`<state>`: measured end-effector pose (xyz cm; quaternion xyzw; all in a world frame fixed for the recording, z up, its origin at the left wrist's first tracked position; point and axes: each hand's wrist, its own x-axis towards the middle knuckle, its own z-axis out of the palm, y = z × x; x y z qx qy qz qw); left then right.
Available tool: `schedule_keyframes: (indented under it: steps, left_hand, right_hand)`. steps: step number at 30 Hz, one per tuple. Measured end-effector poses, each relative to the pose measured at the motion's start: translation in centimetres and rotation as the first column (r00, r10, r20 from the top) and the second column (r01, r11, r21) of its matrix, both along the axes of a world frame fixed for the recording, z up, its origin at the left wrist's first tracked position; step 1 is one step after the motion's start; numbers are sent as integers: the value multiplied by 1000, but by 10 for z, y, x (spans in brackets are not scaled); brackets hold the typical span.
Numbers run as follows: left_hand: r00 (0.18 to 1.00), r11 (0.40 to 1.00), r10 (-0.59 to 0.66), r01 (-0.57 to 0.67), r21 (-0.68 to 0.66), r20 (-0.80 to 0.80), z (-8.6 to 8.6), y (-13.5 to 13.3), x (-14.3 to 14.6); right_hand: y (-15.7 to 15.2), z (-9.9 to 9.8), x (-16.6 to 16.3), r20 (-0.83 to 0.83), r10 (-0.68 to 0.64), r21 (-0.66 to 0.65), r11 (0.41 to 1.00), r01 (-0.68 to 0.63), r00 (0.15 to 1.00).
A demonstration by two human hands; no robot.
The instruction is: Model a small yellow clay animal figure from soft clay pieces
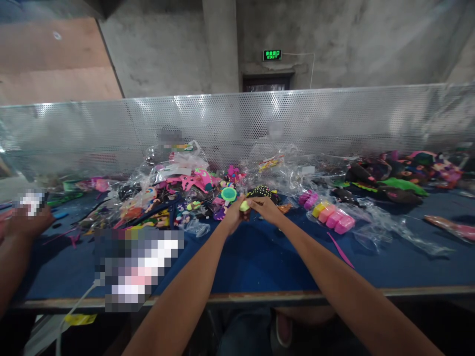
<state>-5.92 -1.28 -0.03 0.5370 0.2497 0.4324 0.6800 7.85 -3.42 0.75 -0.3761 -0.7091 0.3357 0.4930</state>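
Over the middle of the blue table, my left hand (233, 216) is closed around a small pale yellow-green lump (244, 205), which looks like modelling clay. My right hand (262, 206) meets it from the right, its fingers pinched at the lump's edge. Just behind my left hand is a round tub or lid with a bright green inside (229, 194). A black piece with pale dots (260, 192) lies behind my right hand, partly hidden by it.
Coloured blocks (334, 217) in clear wrap and a pink tool (340, 250) lie to the right. A heap of coloured pieces and plastic bags (174, 183) spreads left. A blurred-out device (143, 269) sits front left, near another person's hand (33, 222). A perforated metal screen (208, 118) stands behind.
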Motion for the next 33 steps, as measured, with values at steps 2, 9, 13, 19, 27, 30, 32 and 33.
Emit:
schedule_keyframes:
  steps: [2,9,13,19,27,30,32,33]
  left_hand:
    - [1000,1000,-2,2,8,12,-1,0,-1]
    - [1000,1000,2,-2,9,27,0,0,-2]
    - [999,1000,-20,19,13,34,-1,1,-1]
    - [998,998,-64,64,28,11,-4,2,0]
    - [994,993,-55,64,99,-92,2,-1,-2]
    - [963,979,-102,141,145,-248,10,-6,-5]
    - [928,958,-129,207,197,-349,13,-9,-8]
    - [909,944,-120,230,238,-399,13,-10,-9]
  right_hand:
    - [-2,1,-1,-47,69,-26,997,-71,996]
    - [-2,2,-1,-72,80,-26,996,-82,994]
    - [0,0,-1,-47,55,-13,998,-56,997]
    - [0,-3,-4,-80,77,-31,996,-80,994]
    - [12,9,23,128,-160,92,985,149,979]
    - [9,19,61,411,-275,3,954,300,869]
    - [2,23,84,579,-142,-254,904,343,803]
    - [-3,23,92,616,-33,-393,853,344,787]
